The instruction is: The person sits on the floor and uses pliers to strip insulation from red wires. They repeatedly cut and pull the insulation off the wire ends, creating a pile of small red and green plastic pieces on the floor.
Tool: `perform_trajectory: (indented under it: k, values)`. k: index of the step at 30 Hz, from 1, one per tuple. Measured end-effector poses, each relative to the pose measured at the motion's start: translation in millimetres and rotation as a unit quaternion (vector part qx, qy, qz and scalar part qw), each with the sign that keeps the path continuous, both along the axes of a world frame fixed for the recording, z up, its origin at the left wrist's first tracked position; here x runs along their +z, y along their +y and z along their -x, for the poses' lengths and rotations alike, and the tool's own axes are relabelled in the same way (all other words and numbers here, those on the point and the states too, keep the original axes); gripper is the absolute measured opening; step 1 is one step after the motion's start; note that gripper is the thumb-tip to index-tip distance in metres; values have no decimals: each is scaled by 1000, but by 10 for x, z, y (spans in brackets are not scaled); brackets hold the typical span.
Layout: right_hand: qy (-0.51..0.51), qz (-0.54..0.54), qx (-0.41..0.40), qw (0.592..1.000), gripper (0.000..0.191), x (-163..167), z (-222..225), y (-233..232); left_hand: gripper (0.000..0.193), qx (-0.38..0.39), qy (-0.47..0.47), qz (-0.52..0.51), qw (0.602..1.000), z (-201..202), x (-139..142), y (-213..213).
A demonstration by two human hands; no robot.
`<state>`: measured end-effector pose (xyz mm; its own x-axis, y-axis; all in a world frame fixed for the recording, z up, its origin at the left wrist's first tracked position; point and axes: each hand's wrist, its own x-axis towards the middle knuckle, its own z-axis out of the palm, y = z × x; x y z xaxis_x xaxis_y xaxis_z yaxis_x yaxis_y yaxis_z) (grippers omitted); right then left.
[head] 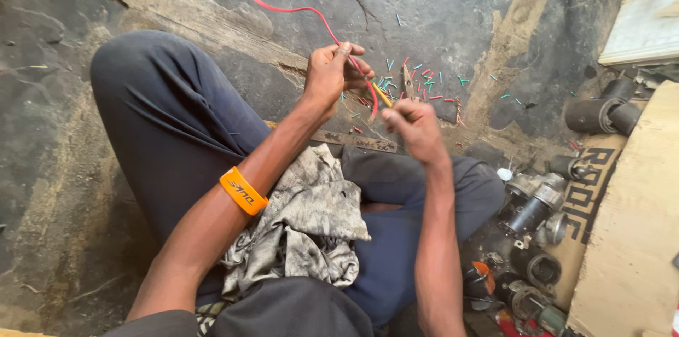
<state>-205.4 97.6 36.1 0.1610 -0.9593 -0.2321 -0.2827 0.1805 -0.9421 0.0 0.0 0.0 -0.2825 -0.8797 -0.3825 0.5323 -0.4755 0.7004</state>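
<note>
Below, the cracked concrete floor [438, 4] fills most of the view, dark and stained. On it a person sits with the legs folded, in dark blue trousers [170, 118], and a dirty grey rag [311, 224] lies on the lap. At the right edge stands a piece of cardboard [629, 238], and beside it lies a group of grey metal motor parts [537, 202], close together. A flat metal strip [353, 141] lies on the floor just in front of the knees.

The left hand [331, 75], with an orange wristband [242, 190] on its arm, is clenched around a red wire [297, 9]. The wire goes up from the fist in a long curve over the floor, and its short end comes out under the fist, toward the other hand. The right hand [416, 127] is closed in a fist, just beside the left one and a little lower. It grips a thin tool with a yellow part [382, 96], which points to the end of the red wire. I cannot tell if the tool touches the wire.

Beyond the hands, many small cut pieces of green and red insulation [424, 82] are scattered on the floor.
</note>
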Motion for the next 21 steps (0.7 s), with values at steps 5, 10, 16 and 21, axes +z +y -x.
perform_trajectory:
  k: [5, 10, 16, 21]
  values:
    - [-37, -11, 44, 998, 29, 272, -552, 176, 29, 60, -61, 25, 996, 33, -42, 53]
    - [-20, 7, 46, 999, 29, 629, -763, 292, 26, 60, -72, 63, 994, 42, -26, 93]
    - [-68, 149, 145, 976, 24, 1015, -1024, 633, 23, 66, -98, 59, 991, -15, 11, -70]
    - [-243, 83, 136, 957, 27, 1144, -1229, 1143, 31, 53, -132, 123, 982, -47, 168, -100]
